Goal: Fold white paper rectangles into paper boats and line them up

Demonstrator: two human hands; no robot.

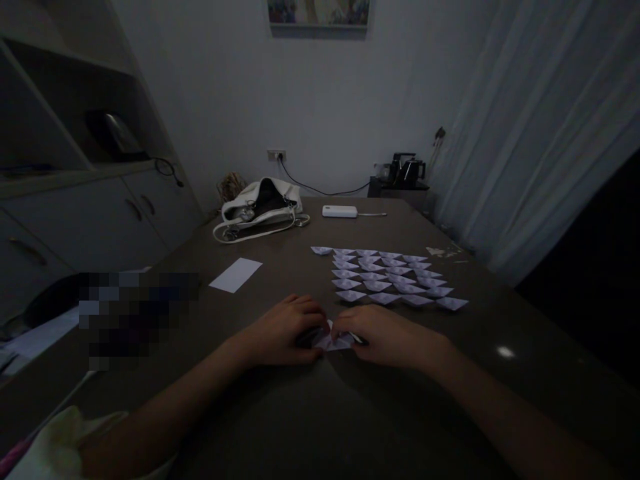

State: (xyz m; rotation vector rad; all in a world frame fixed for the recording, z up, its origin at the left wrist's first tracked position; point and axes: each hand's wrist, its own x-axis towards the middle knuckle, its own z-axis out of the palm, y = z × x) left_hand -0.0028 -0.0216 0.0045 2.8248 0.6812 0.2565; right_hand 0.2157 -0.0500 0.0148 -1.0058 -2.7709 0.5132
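Observation:
Between my two hands, low over the dark table point(280, 407), is a small folded piece of white paper point(334, 342). My left hand point(295, 329) grips its left side, fingers curled and thumb near the table. From the other side my right hand point(377, 335) pinches it with bent fingers. The fingers cover much of the paper, so its full shape is hidden. Just beyond my right hand, several folded paper boats point(373, 276) stand in rows. A flat white paper sheet point(236, 275) lies to the left, past my left hand.
At the far left of the table sits a white handbag point(263, 208) with straps. A white power strip-like bar point(340, 211) lies at the back. Paper scraps point(443, 252) are on the right. A curtain point(480, 127) hangs at the right side; cabinets point(100, 213) stand left.

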